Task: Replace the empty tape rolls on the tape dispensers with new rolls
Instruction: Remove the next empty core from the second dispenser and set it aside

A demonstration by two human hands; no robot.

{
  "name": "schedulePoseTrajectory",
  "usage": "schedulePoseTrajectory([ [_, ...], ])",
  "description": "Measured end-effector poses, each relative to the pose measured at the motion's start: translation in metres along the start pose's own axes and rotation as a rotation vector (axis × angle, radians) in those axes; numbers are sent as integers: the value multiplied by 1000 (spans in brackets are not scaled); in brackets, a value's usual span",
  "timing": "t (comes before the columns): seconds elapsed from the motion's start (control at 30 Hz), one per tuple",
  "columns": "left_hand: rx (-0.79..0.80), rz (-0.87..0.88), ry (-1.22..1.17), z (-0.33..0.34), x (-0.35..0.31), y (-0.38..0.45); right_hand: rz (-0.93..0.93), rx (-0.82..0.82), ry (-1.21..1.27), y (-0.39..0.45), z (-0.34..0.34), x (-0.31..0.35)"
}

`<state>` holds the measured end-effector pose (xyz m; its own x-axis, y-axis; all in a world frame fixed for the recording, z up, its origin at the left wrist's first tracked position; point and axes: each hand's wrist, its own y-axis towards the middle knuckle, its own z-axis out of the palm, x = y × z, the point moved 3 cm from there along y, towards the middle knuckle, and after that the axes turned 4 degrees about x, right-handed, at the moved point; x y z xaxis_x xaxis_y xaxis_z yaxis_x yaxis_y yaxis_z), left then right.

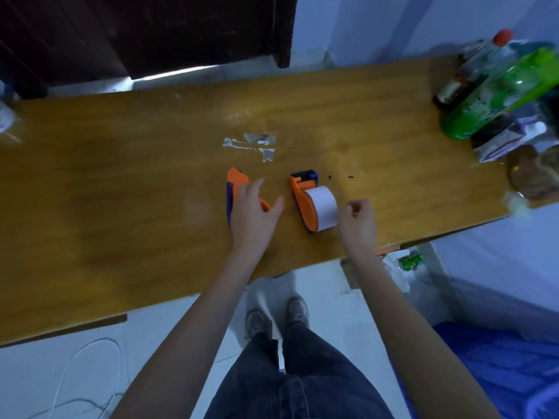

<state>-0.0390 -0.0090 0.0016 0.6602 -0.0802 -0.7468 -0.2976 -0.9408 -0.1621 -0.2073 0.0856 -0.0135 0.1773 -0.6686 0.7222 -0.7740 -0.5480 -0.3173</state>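
My left hand (252, 211) is spread open over the left dispenser (234, 189), my right hand (358, 220) loosely curled, empty, near the right dispenser (305, 201) w/ white roll (323, 207). Light rigid plastic; I'd grip by the body sides.

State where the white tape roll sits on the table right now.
In the head view, the white tape roll sits mounted on the orange plastic tape dispenser near the wooden table's front edge, just left of the right hand.
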Motion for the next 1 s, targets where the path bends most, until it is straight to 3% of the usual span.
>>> schedulePoseTrajectory([
  [0.1,256,-64,42,39,-29,-1,226,267,-23,26,6,-25],
  [0.17,331,-113,77,63,-41,4,367,462,85,33,16,-34],
  [0.33,310,-322,196,99,-55,16,522,612,318,44,22,-38],
  [0.47,235,-438,127,111,-61,15,494,737,345,53,22,-38],
  [0.63,169,-518,-212,110,-58,17,482,833,419,62,19,-40],
  [0.8,198,-611,-741,94,-50,9,413,902,607,67,1,-30],
  [0.9,279,-526,-1069,89,-43,0,414,930,666,69,-8,-24],
  [1.0,343,-426,-1206,88,-37,-9,310,979,626,72,-14,-19],
])
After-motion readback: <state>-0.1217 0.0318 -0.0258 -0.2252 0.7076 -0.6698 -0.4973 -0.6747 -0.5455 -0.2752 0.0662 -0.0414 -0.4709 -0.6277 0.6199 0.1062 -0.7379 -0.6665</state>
